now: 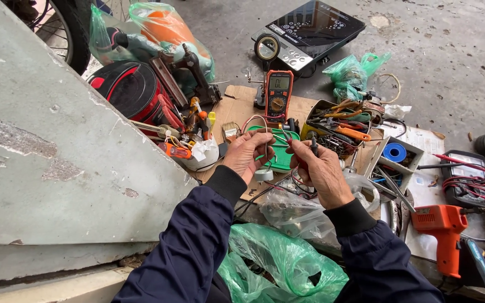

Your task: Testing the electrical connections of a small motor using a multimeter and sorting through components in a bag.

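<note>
My left hand is curled narrow, fingertips pinching thin wires just above a small white plug-like part that hangs below it. My right hand is closed around a dark probe, whose long axis runs near upright, tip pointing up and away from me toward the wires. Both hands hover over a green board lying on flattened cardboard. Beyond stands a red multimeter, upright, screen facing me. To the right sit a tray of pliers, a blue tape roll and an orange drill. Green plastic bags lie by my sleeves. The ground is rough concrete, with a grey slab at left.
</note>
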